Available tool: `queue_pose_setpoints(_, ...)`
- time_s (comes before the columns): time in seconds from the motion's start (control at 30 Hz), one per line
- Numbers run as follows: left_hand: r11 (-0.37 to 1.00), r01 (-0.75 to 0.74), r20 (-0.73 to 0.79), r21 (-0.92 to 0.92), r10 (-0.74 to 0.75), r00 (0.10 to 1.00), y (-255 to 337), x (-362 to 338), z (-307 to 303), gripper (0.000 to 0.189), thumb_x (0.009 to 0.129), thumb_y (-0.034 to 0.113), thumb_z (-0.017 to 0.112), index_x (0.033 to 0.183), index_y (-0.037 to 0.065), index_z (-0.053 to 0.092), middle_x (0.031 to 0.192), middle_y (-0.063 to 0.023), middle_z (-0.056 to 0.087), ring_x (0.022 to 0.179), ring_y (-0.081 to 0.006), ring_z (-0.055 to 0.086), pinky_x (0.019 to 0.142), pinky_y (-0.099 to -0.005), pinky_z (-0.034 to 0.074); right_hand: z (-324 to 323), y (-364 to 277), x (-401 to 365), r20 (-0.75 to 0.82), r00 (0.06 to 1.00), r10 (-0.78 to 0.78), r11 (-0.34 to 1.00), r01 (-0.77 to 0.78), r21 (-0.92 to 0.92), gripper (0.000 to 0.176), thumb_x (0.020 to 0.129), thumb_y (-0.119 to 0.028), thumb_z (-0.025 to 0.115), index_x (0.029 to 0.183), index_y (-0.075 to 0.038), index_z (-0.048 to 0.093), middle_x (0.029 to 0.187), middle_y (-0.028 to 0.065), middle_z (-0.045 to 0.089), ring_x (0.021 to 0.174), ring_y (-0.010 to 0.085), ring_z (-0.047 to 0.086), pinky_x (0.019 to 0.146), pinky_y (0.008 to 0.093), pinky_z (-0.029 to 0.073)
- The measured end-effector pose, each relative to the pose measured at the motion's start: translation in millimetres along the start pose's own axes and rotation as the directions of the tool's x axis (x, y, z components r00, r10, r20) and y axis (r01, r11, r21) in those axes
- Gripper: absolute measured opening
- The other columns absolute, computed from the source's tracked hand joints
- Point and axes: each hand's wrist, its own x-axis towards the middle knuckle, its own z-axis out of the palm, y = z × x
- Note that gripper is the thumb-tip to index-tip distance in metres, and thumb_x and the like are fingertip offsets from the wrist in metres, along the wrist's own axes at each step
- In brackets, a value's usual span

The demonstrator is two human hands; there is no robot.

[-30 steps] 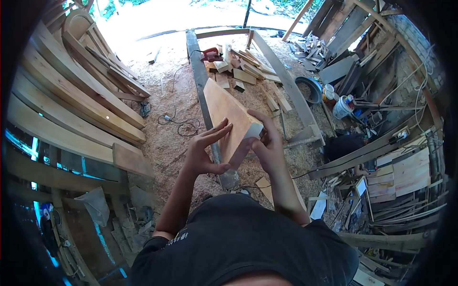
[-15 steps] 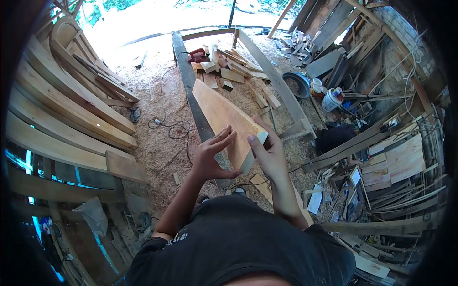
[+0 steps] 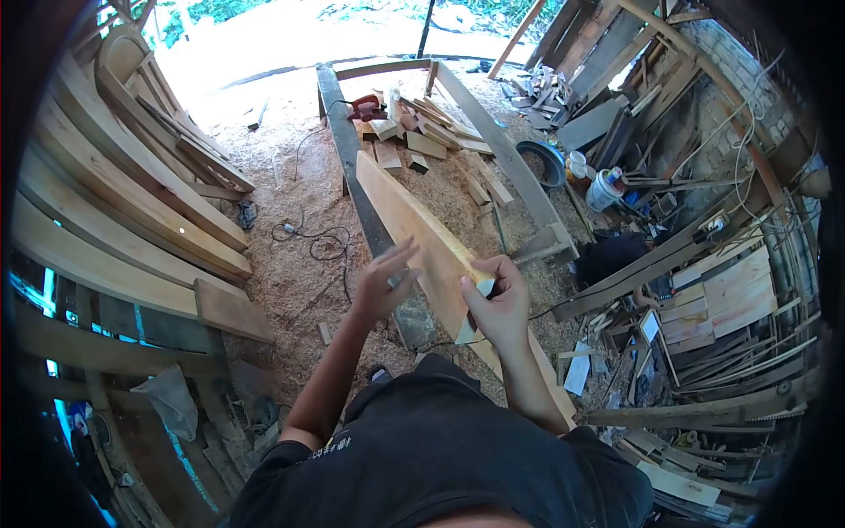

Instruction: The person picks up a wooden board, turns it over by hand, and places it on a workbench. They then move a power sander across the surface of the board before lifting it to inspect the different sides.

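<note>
A long, pale wooden board (image 3: 414,231) stands tilted on edge in front of me, its far end over the left beam of a low timber frame (image 3: 370,220). My right hand (image 3: 499,295) grips the board's near end, thumb on the near side and fingers curled over the top edge. Off the left face of the board is my left hand (image 3: 387,280), slightly blurred, its fingers spread and holding nothing.
Offcut blocks (image 3: 427,141) and a red power tool (image 3: 366,107) lie inside the frame. Curved planks (image 3: 132,202) lean at the left. A dark tub (image 3: 541,163) and a white bucket (image 3: 604,190) stand right. A cable (image 3: 327,245) crosses the sawdust.
My left hand has come away from the board's near end and moved left. The board has turned more on edge, showing more of its top edge. My right hand keeps its hold.
</note>
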Motion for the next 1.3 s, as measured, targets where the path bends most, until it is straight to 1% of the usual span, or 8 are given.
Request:
queue_pose_setpoints(0.23, 0.995, 0.024, -0.052, 0.095, -0.019, 0.998, -78.3, 31.8, -4.9, 0.076, 0.102, 0.017, 0.065, 0.165, 0.001, 0.025, 0.171, -0.0255, 0.022, 0.16, -0.038, 0.021, 0.128, -0.0432, 0.025, -23.0, -57.8, 3.4, -0.008, 0.999, -0.034, 0.999, 0.034, 0.03, 0.025, 0.09, 0.002, 0.075, 0.101, -0.004, 0.054, 0.093, 0.0038, 0.065, 0.077, 0.0032, 0.059, 0.064, 0.0232, 0.047)
queue_pose_setpoints(0.3, 0.996, 0.004, -0.002, 0.088, -0.004, 1.0, -97.2, 46.4, -8.5, 0.077, 0.102, 0.017, 0.065, 0.165, 0.002, 0.025, 0.171, -0.0257, 0.022, 0.16, -0.0381, 0.02, 0.128, -0.0434, 0.024, -33.3, -62.5, 15.0, 0.035, 0.966, -0.257, 0.966, 0.257, -0.005, 0.025, 0.091, 0.003, 0.074, 0.102, -0.005, 0.053, 0.086, 0.0004, 0.061, 0.069, 0.0025, 0.058, 0.057, 0.0225, 0.043)
queue_pose_setpoints(0.53, 0.996, -0.066, 0.127, 0.057, 0.058, 0.99, -105.8, 82.9, -16.2, 0.077, 0.103, 0.024, 0.067, 0.168, 0.013, 0.026, 0.174, -0.0143, 0.025, 0.162, -0.0325, 0.018, 0.13, -0.0451, 0.021, -51.5, -125.3, 4.1, 0.139, 0.97, -0.198, 0.979, 0.203, -0.022, 0.027, 0.089, 0.005, 0.074, 0.102, -0.006, 0.053, 0.096, 0.0033, 0.062, 0.089, 0.0095, 0.068, 0.076, 0.0247, 0.051)
queue_pose_setpoints(0.67, 0.985, -0.113, 0.21, -0.129, 0.139, 0.968, -90.3, 86.7, -26.6, 0.069, 0.097, 0.022, 0.075, 0.159, 0.012, 0.044, 0.165, -0.0145, 0.041, 0.158, -0.0315, 0.029, 0.128, -0.0444, 0.027, -57.3, -164.9, -2.8, 0.222, 0.972, -0.076, 0.997, 0.066, 0.049, 0.025, 0.088, 0.002, 0.078, 0.1, -0.005, 0.058, 0.099, 0.0012, 0.056, 0.13, 0.026, 0.063, 0.104, 0.0344, 0.048)
queue_pose_setpoints(1.0, 0.97, -0.099, 0.002, -0.22, 0.102, 0.995, -55.5, 54.4, -28.5, 0.055, 0.081, 0.008, 0.086, 0.132, 0.003, 0.066, 0.13, -0.0109, 0.066, 0.125, -0.0277, 0.061, 0.112, -0.0393, 0.046, -55.5, -229.6, -13.5, 0.3, 0.928, -0.22, 0.96, 0.261, -0.103, 0.025, 0.078, 0.004, 0.078, 0.1, -0.001, 0.067, 0.121, 0.0202, 0.076, 0.109, 0.0233, 0.073, 0.089, 0.0295, 0.055)
queue_pose_setpoints(1.13, 0.97, -0.122, -0.289, -0.213, 0.057, 0.956, -47.6, 31.5, -13.0, 0.054, 0.076, -0.002, 0.086, 0.126, -0.002, 0.065, 0.121, -0.0124, 0.065, 0.117, -0.0262, 0.064, 0.104, -0.0353, 0.049, -57.7, -253.3, 2.5, 0.353, 0.819, -0.452, 0.728, 0.568, -0.384, 0.032, 0.071, 0.004, 0.077, 0.103, 0.0, 0.075, 0.118, 0.0218, 0.075, 0.099, 0.024, 0.076, 0.083, 0.031, 0.057)
queue_pose_setpoints(1.2, 0.961, -0.111, -0.327, -0.252, 0.023, 0.945, -41.2, 27.6, -15.0, 0.05, 0.077, -0.004, 0.085, 0.122, -0.004, 0.064, 0.118, -0.0124, 0.065, 0.113, -0.0261, 0.064, 0.101, -0.0348, 0.05, -57.5, -257.5, 15.7, 0.424, 0.65, -0.631, 0.325, 0.717, -0.617, 0.033, 0.076, 0.004, 0.074, 0.108, -0.004, 0.076, 0.118, 0.0184, 0.075, 0.097, 0.0296, 0.075, 0.081, 0.0333, 0.057)
queue_pose_setpoints(1.3, 0.979, -0.088, -0.404, -0.186, 0.006, 0.915, -24.4, 16.9, -26.5, 0.048, 0.077, -0.004, 0.085, 0.12, -0.003, 0.064, 0.116, -0.0124, 0.064, 0.11, -0.0253, 0.064, 0.1, -0.0336, 0.05, -47.2, -239.9, 45.3, 0.285, 0.633, -0.72, 0.339, 0.679, -0.652, 0.032, 0.084, 0.004, 0.072, 0.112, -0.008, 0.077, 0.121, 0.014, 0.075, 0.106, 0.0305, 0.073, 0.084, 0.0342, 0.056)
